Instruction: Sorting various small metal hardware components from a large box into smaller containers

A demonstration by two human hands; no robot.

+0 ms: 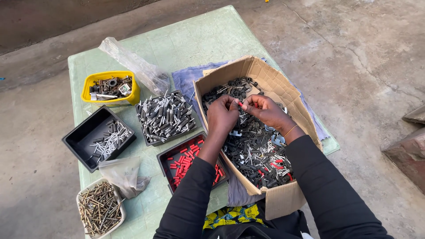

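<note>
Both hands over the cardboard box.
My left hand and right hand pinch one small part together; it could slip into the mixed pile at six o'clock.

Pale green table; left of brown cardboard box: yellow tub, black trays, red pieces; under box, lilac cloth.

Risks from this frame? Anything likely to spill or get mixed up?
1. The box of mixed parts overhangs the table edge near the person; a nudge might tip it.
2. Both hands, left hand and right hand, pinch a small piece over the box; a slip would likely lose it in the pile.
3. The left forearm crosses the red-parts tray; a sleeve may drag pieces out.
</note>
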